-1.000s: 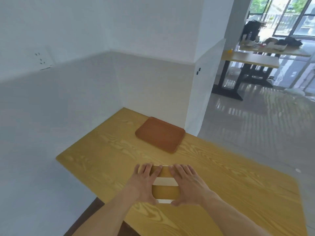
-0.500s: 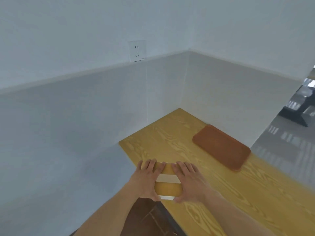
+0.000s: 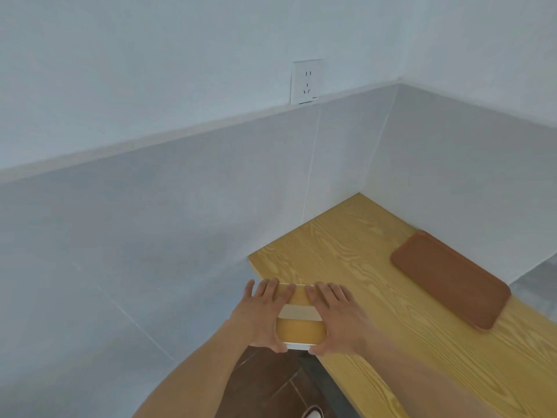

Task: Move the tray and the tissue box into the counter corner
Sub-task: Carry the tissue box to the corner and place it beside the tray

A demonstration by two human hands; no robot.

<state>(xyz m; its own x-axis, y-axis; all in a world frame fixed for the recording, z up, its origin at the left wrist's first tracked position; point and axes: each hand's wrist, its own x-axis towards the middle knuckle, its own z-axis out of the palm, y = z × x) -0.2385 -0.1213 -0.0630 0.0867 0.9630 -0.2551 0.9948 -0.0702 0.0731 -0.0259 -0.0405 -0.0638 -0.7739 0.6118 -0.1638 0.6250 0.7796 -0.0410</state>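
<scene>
Pale walls are filling most of my view, meeting in a corner at the upper right, with a narrow ledge running across them. Below them the yellow wood-grain counter is stretching from that corner down toward the lower right, its near edge showing dark floor beneath.

I am looking at the reddish-brown tray, which is lying flat on the counter along the right-hand wall, one long side sitting just beside that wall and its far end lying near the corner but short of it. It is lying well apart from my hands.

I am holding the tissue box at the counter's left edge, with its near end overhanging the floor. The box is yellow with a pale band across its top. Whether its underside is resting on the wood or is lifted clear, I cannot tell.

My left hand is pressing against the box's left side, fingers spread over the top and thumb hooking round the near end. My right hand is doing the same on the right side, so both hands are clasping the box between them.

A white wall socket is sitting just above the ledge.
</scene>
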